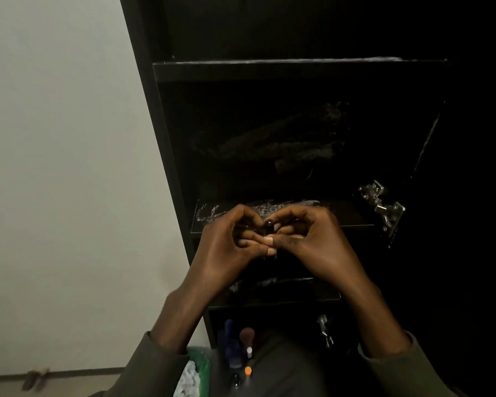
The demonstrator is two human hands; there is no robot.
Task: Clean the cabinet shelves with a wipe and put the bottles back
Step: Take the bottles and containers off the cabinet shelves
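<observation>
Nearest the camera, low in view: bottles [235,346] standing in a cluster, blue one, brown-capped one, an orange cap, beside a green wipe pack [194,373] with white wipes showing. Not yet back in the cabinet.

Mid: left hand [226,253] and right hand [312,247] meet in front of the shelf edge [350,216]. Both sets of fingers curled, tips pinching a small dark bottle [269,226] between them; round dark cap up. Too dim to read label or shape.

Judgement: put-back step, or cap being tightened first. Next move needs one hand to take it and set it upright on the shelf.

That shelf's front edge shows pale streaks, maybe wet smears. Upper shelf [298,64] farther back, dark bundle [284,144] under it.
</observation>
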